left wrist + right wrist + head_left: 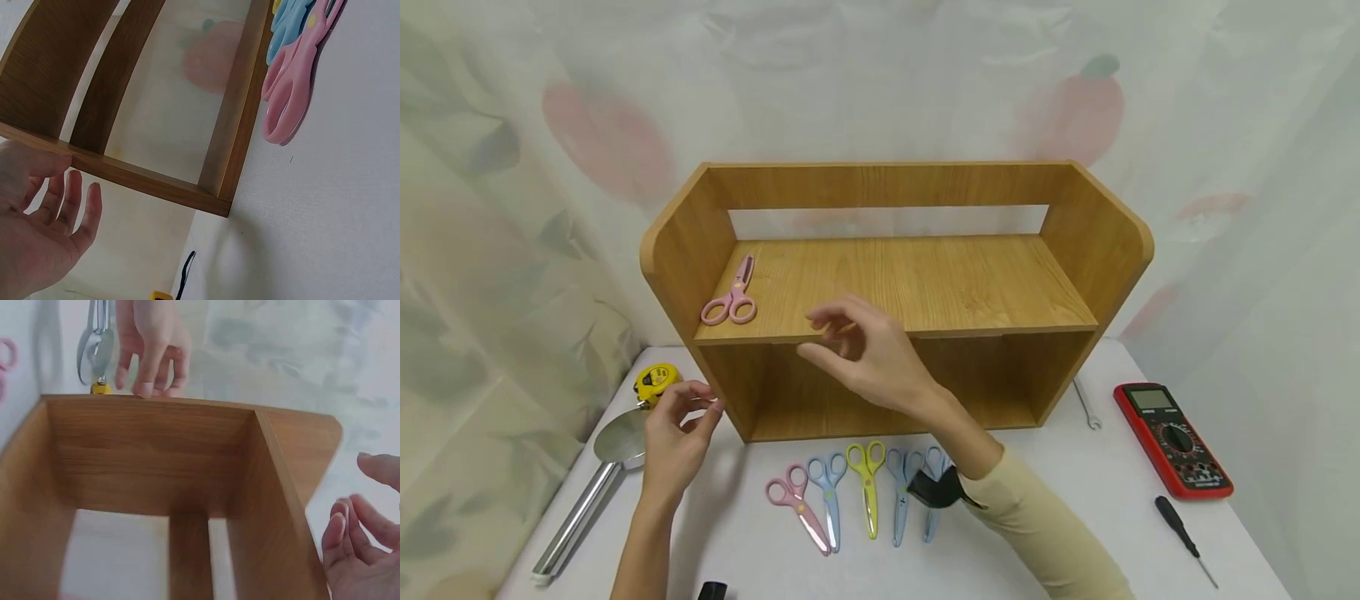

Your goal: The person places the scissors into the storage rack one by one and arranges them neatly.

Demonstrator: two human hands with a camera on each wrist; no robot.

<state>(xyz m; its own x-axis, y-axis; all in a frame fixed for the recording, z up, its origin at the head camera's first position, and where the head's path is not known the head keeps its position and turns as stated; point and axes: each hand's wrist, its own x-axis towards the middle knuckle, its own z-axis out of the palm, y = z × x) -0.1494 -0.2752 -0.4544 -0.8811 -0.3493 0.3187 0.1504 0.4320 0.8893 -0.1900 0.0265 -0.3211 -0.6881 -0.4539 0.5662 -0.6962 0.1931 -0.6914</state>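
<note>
A wooden two-tier shelf (880, 332) stands on the white table. Pink scissors (730, 293) lie at the left end of its upper board. My left hand (679, 429) is at the shelf's left side, its thumb right at the front edge of the side panel and its fingers loosely bent outside it. My right hand (872, 354) is in front of the upper board's front edge, fingers loosely curled with nothing between them. In front of the shelf lie more scissors in a row: a pink pair (797, 507), a yellow pair (867, 483) and several blue pairs (830, 496), one partly hidden by the right wrist's strap.
Left of the shelf are a yellow tape measure (657, 382) and a metal strainer-like tool with a long handle (580, 517). On the right lie a wrench (1086, 407), a red multimeter (1172, 440) and a black screwdriver (1183, 533). A patterned curtain (880, 83) hangs behind.
</note>
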